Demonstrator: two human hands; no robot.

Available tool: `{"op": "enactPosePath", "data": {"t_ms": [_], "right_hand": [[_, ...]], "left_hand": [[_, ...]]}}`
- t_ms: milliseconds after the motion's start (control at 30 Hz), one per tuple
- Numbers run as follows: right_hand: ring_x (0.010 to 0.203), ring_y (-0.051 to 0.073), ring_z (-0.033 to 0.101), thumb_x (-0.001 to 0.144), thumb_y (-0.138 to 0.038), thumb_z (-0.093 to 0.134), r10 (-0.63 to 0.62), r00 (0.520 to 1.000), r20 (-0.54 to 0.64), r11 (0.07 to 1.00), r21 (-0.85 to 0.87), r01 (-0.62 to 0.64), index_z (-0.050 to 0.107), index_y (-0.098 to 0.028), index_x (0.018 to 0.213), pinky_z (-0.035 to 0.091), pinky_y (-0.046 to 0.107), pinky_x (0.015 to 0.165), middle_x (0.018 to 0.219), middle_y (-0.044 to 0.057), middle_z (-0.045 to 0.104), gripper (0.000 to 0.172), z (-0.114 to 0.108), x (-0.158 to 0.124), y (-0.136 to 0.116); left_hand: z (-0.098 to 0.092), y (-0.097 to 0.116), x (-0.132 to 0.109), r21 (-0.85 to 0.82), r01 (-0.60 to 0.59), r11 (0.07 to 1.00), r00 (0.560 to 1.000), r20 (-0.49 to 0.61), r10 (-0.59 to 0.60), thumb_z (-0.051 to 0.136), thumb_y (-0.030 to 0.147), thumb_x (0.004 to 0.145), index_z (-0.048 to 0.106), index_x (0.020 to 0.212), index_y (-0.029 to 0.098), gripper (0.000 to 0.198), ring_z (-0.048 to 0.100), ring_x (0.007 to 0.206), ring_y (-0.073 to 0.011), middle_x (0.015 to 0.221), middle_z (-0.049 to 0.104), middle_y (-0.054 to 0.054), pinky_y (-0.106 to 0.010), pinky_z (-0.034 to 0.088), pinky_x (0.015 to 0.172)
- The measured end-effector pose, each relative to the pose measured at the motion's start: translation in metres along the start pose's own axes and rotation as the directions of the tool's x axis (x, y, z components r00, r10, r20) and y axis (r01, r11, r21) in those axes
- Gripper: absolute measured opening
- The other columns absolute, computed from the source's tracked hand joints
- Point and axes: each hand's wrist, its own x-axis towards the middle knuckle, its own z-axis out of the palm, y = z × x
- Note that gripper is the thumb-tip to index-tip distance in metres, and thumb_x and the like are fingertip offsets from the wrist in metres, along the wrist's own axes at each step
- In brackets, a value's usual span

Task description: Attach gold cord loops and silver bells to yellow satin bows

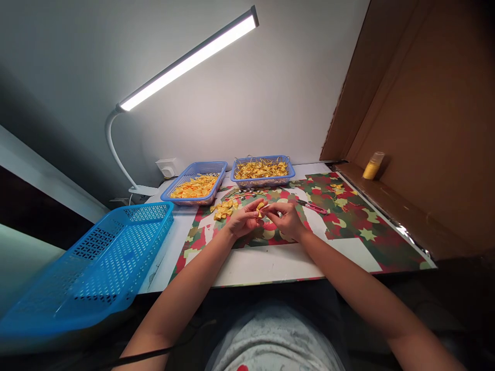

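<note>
Over the middle of the table, my left hand (243,221) pinches a small yellow ribbon bow (260,207) between thumb and fingers. My right hand (286,218) is closed in a pinch right beside the bow; whatever its fingertips grip is too small to make out. A little pile of yellow bows (223,209) lies just left of my left hand. Beyond both hands are thin gold ties (263,191) and several small dark, shiny bits (243,191). A pink-handled tool (314,207), perhaps snips, rests to the right of my right hand.
At the back stand a blue basket of yellow bows (221,169) and another of gold bows with ties (263,182). A large blue basket (127,257) sits at left, near a lit lamp (189,59). Yellow scraps (340,189) and a small bottle (373,166) are at right.
</note>
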Motion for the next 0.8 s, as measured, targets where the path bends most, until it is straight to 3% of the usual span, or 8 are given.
{"op": "enactPosePath", "data": {"t_ms": [333, 633, 800], "right_hand": [[0.070, 0.018, 0.065, 0.083, -0.025, 0.062, 0.022, 1.000, 0.001, 0.999, 0.035, -0.022, 0.072, -0.019, 0.076, 0.050, 0.029, 0.063, 0.074, 0.004, 0.072, 0.014, 0.0013, -0.0011, -0.0004], [0.063, 0.015, 0.061, 0.082, -0.023, 0.061, 0.023, 0.999, -0.039, 1.000, 0.017, -0.023, 0.073, -0.017, 0.077, 0.048, 0.026, 0.060, 0.072, 0.004, 0.072, 0.014, 0.0017, 0.0020, -0.0019], [0.056, 0.014, 0.056, 0.081, -0.024, 0.061, 0.028, 0.997, -0.066, 0.999, -0.024, -0.029, 0.073, -0.017, 0.077, 0.043, 0.026, 0.054, 0.069, 0.004, 0.071, 0.015, 0.0010, 0.0027, -0.0008]], "left_hand": [[0.0019, 0.0007, -0.0002, 0.032, 0.018, 0.999, 1.000, -0.008, -0.018, 0.076, 0.002, 0.059, 0.073, 0.096, 0.019, 0.040, 0.062, 0.069, -0.0102, 0.105, 0.071, -0.006, -0.019, 0.047, 0.055], [0.0012, 0.0017, 0.0035, 0.046, -0.055, 0.997, 0.997, -0.053, 0.058, 0.077, 0.002, 0.058, 0.070, 0.102, 0.020, 0.047, 0.062, 0.068, -0.0093, 0.092, 0.071, -0.004, -0.018, 0.047, 0.059], [0.0027, 0.0014, 0.0021, 0.059, -0.102, 0.993, 0.992, -0.071, 0.106, 0.079, 0.003, 0.059, 0.068, 0.084, 0.020, 0.032, 0.061, 0.066, -0.0094, 0.084, 0.068, 0.000, -0.019, 0.046, 0.058]]}}
